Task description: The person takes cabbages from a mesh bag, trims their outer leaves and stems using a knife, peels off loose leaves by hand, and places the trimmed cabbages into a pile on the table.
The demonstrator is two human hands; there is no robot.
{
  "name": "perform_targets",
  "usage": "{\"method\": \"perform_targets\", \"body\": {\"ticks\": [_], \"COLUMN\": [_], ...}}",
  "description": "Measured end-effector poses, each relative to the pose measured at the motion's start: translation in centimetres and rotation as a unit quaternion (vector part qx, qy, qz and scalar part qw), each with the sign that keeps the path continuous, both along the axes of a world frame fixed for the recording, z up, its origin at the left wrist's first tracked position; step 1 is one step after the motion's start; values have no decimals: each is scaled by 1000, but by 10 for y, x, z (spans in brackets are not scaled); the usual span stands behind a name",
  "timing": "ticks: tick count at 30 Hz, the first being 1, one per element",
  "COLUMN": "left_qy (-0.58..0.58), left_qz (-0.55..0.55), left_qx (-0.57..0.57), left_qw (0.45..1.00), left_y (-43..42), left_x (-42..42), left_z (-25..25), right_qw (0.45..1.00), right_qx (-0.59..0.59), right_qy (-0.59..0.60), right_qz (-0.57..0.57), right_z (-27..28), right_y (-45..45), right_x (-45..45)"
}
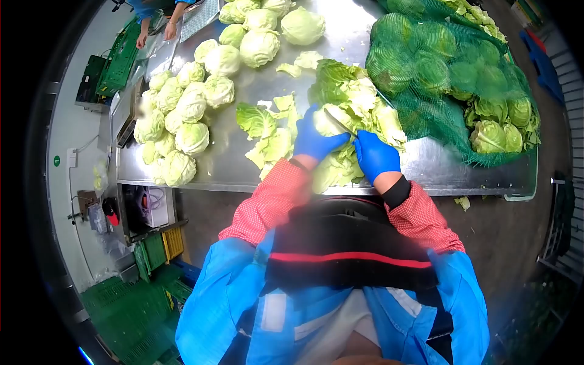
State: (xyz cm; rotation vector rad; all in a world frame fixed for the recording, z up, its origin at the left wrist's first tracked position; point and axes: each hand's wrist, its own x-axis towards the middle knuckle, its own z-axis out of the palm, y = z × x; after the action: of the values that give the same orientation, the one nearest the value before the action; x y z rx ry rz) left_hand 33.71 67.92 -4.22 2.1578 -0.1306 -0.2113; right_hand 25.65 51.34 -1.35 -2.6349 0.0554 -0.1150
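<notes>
My blue-gloved left hand [315, 139] grips a pale green cabbage [328, 121] from its left side, thumb across the near side. My right hand [376, 157], also gloved in blue, is closed around a knife [338, 120]; its blade lies across the cabbage and the handle is hidden in my fist. Loose outer leaves [365, 100] are heaped behind and to the right of the cabbage. More torn leaves [267, 137] lie on the steel table left of my left hand.
Trimmed cabbages [191, 103] are piled along the left of the steel table [243, 176]. A green net [426, 109] with several cabbages covers the right side. At the far left corner, another person's hands [170, 30] are near a tray. Green crates [118, 58] stand beyond.
</notes>
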Motion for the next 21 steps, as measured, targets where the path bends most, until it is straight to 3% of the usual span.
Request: {"method": "perform_targets", "body": {"ticks": [6, 9, 10, 11, 13, 15, 17, 19, 21], "left_qy": [15, -9, -37, -63, -62, -46, -63, -102, -51], "left_qz": [22, 26, 22, 17, 9, 2, -28, -62, -92], "left_qx": [101, 104, 99, 97, 35, 23, -10, -29, -162], "left_qw": [994, 994, 994, 993, 997, 999, 998, 992, 981], "left_y": [-24, -31, -29, -23, -15, -8, -3, 1, 6], "left_x": [4, -1, -5, -10, -6, -7, -12, -13, -16], "left_z": [10, 9, 2, -6, -15, -9, 0, 5, 20], "right_qw": [996, 996, 992, 997, 986, 987, 992, 992, 993], "right_qx": [-78, 5, -15, 19, 18, 93, 104, 105, 68], "right_qy": [-1, -23, 67, 30, 157, 120, -40, -1, 33], "right_qz": [-40, -81, -101, -66, -54, -48, -66, -66, -93], "right_z": [-25, -55, -44, -46, 7, 26, 20, 6, 0], "right_y": [-6, -23, -33, -42, -26, -12, -2, -9, -32], "right_x": [14, 37, 48, 51, 58, 51, 53, 67, 75]}}
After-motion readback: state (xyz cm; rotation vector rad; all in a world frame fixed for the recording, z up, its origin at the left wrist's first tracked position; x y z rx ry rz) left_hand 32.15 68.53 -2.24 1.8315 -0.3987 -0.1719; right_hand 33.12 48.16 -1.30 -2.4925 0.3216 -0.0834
